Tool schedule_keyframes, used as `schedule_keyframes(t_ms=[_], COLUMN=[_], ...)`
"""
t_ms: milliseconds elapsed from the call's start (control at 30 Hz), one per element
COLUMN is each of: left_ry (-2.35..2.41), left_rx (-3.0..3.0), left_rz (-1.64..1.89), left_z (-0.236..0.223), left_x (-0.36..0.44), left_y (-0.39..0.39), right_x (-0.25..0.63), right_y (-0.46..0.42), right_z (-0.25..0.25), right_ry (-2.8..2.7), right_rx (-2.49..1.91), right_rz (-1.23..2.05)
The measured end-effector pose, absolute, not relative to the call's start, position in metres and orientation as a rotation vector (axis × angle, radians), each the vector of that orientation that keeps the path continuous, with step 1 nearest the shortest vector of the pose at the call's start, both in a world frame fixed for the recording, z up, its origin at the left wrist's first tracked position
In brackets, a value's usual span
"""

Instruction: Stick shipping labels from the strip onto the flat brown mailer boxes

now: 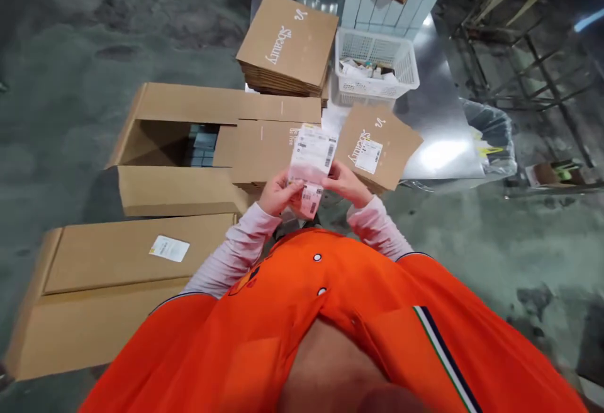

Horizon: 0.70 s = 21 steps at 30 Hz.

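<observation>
Both of my hands hold a strip of white shipping labels [312, 160] with barcodes, its lower part pinkish, close in front of my orange shirt. My left hand [279, 191] pinches the strip's left edge and lower end. My right hand [346, 184] grips its right edge. Just beyond the strip lies a flat brown mailer [377, 145] with a white label stuck on it, resting on the metal table [441, 142].
A stack of flat brown mailers [287, 45] and a white plastic basket [375, 63] sit further back on the table. An open cardboard carton [189, 142] stands on the floor at left, a closed labelled carton [117, 287] nearer me. Pale blue boxes [387, 4] are stacked behind.
</observation>
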<state>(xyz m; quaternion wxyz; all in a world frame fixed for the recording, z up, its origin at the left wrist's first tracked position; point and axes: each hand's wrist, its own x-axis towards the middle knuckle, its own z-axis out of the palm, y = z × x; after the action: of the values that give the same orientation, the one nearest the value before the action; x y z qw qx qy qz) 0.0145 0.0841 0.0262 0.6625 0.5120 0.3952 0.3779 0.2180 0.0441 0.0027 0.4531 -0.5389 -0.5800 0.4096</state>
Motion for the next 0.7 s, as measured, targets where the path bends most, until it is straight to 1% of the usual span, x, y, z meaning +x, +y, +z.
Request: schedule_keyframes(t_ms=[33,100,167,233,333,433,533,633,700], left_ry=[0.897,0.924,0.978,1.033,1.084,1.193,1.291,1.183,1.103], left_rx=[1.185,1.182,1.116,1.064,1.054,1.041,0.985,0.911,0.800], left_rz=[0.826,0.885,0.991,1.013,0.987,1.075,1.159,1.007,0.884], left_z=[0.025,0.023,0.020,0.014,0.001,-0.013,-0.026,-0.040,-0.051], left_x=[0.014,0.010,0.004,-0.001,-0.005,-0.004,-0.004,-0.006,-0.011], left_y=[0.083,0.085,0.091,0.096,0.095,0.092,0.097,0.107,0.108], right_x=[0.195,0.167,0.160,0.165,0.174,0.172,0.166,0.162,0.161], right_y=[0.046,0.046,0.049,0.059,0.080,0.095,0.112,0.147,0.179], right_z=[0.001,-0.002,-0.003,0.001,0.015,0.025,0.023,0.008,-0.007], right_ry=[-1.329,-1.210,-1.257,-1.311,-1.401,-1.533,-1.589,-1.680,-1.711], right_rx=[-1.277,-1.269,-1.267,-1.268,-1.323,-1.373,-1.415,-1.466,-1.578], right_rz=[1.018,1.055,1.152,1.182,1.039,0.938,0.885,0.702,0.569])
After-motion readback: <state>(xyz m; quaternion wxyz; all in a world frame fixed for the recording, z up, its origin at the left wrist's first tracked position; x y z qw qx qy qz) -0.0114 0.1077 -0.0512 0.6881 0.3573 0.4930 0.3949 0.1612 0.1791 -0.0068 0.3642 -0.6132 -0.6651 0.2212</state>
